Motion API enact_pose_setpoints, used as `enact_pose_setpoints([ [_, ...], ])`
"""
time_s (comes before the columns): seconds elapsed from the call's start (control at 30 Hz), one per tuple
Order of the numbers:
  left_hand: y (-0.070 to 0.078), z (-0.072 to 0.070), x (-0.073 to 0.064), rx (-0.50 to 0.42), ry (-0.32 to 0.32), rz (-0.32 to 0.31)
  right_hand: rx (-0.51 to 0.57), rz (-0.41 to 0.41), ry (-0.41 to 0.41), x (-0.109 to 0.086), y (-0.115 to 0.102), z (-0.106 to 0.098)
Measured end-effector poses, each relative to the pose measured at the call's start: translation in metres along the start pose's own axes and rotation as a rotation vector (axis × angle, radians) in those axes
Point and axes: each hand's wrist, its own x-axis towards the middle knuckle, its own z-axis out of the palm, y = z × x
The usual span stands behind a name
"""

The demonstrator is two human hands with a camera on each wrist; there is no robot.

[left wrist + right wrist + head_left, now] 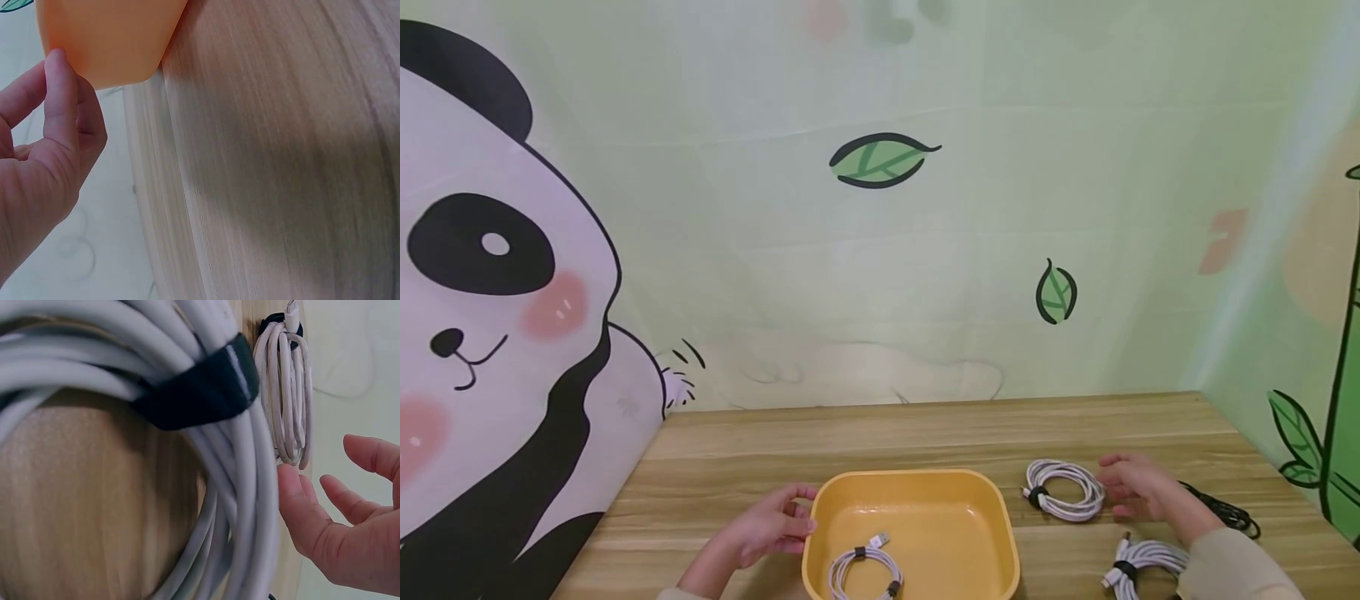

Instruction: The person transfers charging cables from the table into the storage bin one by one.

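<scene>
A yellow tray [913,477] stands before me with a white coiled USB cable [898,575] in it, bound by black straps. My left hand [771,527] pinches the tray's left rim; in the left wrist view, the thumb lies against its wall [106,44]. My right hand [1138,487] reaches to the right edge of another white coiled cable [1086,506], fingers spread and loosely bent. In the right wrist view its fingertips [290,478] are by that coil's end [287,406]; whether they touch cannot be told. A third white coil [1150,554] lies under my forearm.
A black bundled cable [1225,508] lies right of my right hand, partly hidden by the wrist. The wooden table [925,425] meets a printed backdrop [865,275] with a panda and leaves at its back edge.
</scene>
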Motion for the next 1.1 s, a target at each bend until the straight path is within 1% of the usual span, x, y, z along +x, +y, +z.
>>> enact_pose_setpoints([
  [0.17,0.0,0.0,0.0,0.002,0.001,-0.001,-0.012,0.007,0.0,0.007,0.002,0.002],
  [0.2,0.0,0.0,0.0,0.003,0.001,-0.001,-0.013,0.009,-0.002,0.0,-0.004,0.005],
  [0.5,0.0,0.0,0.0,0.003,0.002,0.001,0.003,0.027,-0.006,0.005,-0.001,0.01],
  [0.7,0.0,0.0,0.0,-0.003,-0.003,0.004,-0.008,0.035,0.002,0.01,0.001,0.011],
  [0.97,0.0,-0.001,0.001,0.001,-0.005,0.001,-0.033,0.022,0.0,0.012,0.004,0.011],
  [1.1,-0.001,0.0,0.001,0.001,-0.005,0.004,-0.032,0.03,0.015,0.013,0.005,0.012],
])
